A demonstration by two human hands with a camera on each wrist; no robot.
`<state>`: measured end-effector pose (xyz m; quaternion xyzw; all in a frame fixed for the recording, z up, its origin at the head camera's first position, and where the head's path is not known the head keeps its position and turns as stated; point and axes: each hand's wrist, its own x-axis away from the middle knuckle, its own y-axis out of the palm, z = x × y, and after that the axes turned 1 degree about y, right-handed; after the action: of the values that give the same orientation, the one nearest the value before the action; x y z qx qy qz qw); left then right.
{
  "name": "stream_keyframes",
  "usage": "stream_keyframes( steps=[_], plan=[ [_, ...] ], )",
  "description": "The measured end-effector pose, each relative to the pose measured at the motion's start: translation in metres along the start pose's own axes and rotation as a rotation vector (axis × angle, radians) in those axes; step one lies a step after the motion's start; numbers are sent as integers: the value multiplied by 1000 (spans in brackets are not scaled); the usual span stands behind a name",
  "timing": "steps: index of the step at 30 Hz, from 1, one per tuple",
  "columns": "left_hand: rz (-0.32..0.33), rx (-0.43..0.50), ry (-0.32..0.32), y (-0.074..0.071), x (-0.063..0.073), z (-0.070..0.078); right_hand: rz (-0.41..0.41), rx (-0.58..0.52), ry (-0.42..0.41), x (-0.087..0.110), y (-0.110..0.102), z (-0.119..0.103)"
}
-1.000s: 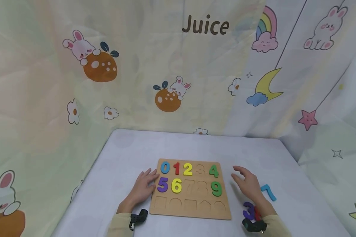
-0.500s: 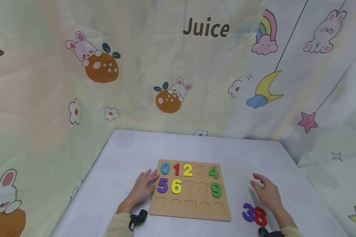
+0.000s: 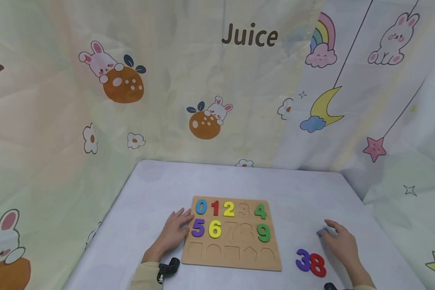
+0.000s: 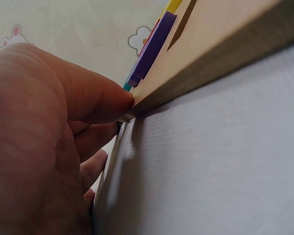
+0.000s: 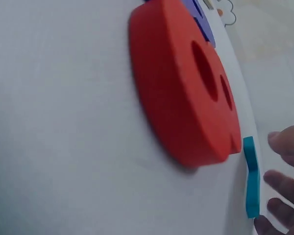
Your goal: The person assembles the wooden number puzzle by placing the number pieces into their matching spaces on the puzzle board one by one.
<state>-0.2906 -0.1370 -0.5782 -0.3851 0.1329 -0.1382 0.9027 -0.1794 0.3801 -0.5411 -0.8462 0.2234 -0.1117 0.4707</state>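
A wooden number puzzle board (image 3: pixel 232 259) lies on the white table, holding colored digits 0, 1, 2, 4, 5, 6 and 9. My left hand (image 3: pixel 172 231) rests at its left edge with fingers extended; in the left wrist view the thumb (image 4: pixel 105 100) touches the board's corner. To the right of the board, my right hand (image 3: pixel 342 243) is over the blue number 7 (image 3: pixel 322 231), partly hiding it. In the right wrist view the spread fingers (image 5: pixel 286 186) stand beside the 7, not closed on it.
A purple number 3 (image 3: pixel 307 258) and a red number 8 (image 3: pixel 317 264) lie side by side on the table (image 3: pixel 159 181), between the board and my right forearm. The board shows outlined slots for 3, 7 and 8, plus a bottom row of shapes. A printed curtain (image 3: pixel 166 80) hangs behind.
My right hand has moved right and toward me, from beside the board to the blue 7, uncovering the red 8. My left hand has stayed at the board's edge.
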Motion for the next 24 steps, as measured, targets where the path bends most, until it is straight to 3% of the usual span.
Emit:
stream_keyframes(
  steps=[7,24],
  plan=[
    [-2,-3,26,-1,1,1,-99,18,75,0,5,6],
    [-4,6,26,-3,2,3,-275,63,-24,11,0,13]
  ],
)
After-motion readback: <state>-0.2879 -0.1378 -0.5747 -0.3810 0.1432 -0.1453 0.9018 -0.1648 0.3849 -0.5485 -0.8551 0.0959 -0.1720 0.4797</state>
